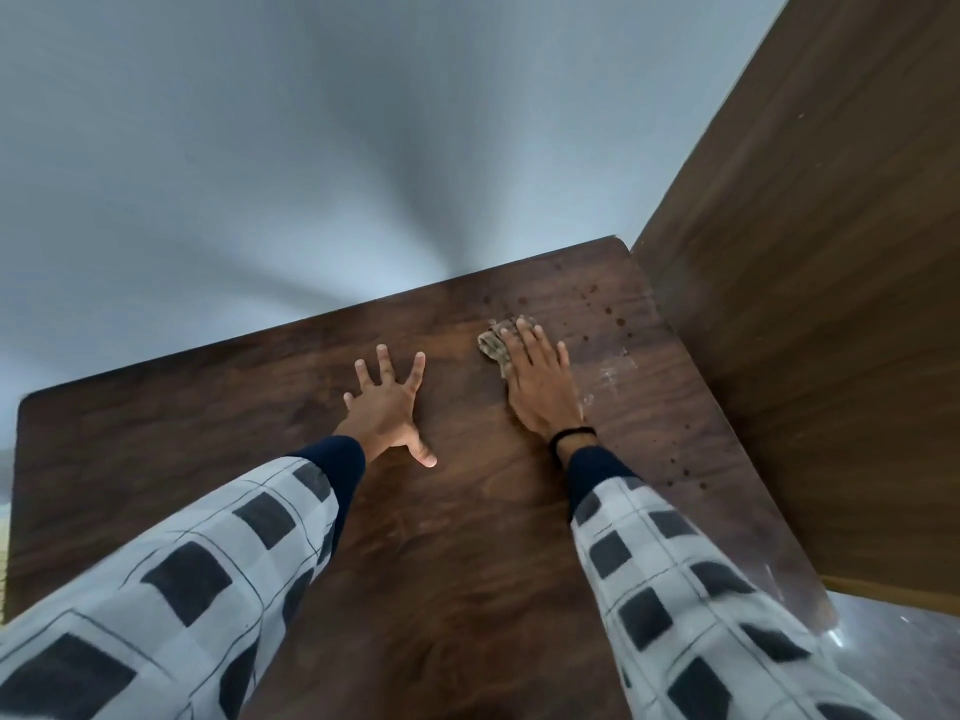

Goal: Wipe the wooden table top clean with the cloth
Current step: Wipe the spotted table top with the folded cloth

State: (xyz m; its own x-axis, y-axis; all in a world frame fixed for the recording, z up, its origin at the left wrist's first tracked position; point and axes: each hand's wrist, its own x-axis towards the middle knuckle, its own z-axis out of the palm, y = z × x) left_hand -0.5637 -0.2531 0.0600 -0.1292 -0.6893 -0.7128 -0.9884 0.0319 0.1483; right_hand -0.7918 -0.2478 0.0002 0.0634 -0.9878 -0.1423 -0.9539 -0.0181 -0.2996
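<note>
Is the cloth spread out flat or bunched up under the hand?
Bunched up: the cloth is a small crumpled wad, peeking out from under the flat right hand on the wooden table top.

A plain pale grey-blue wall [234, 148] fills the space behind the dark brown wooden worktop [467, 563]. It is evenly lit except for a soft darker band of shadow [400, 189] running down its middle. On the right a tall brown wood-grain panel [831, 262] stands just beside the worktop's edge, with a lighter wooden strip [883, 589] along its foot. Below that lies a glossy grey floor [898, 662], catching small glints of light.
</note>
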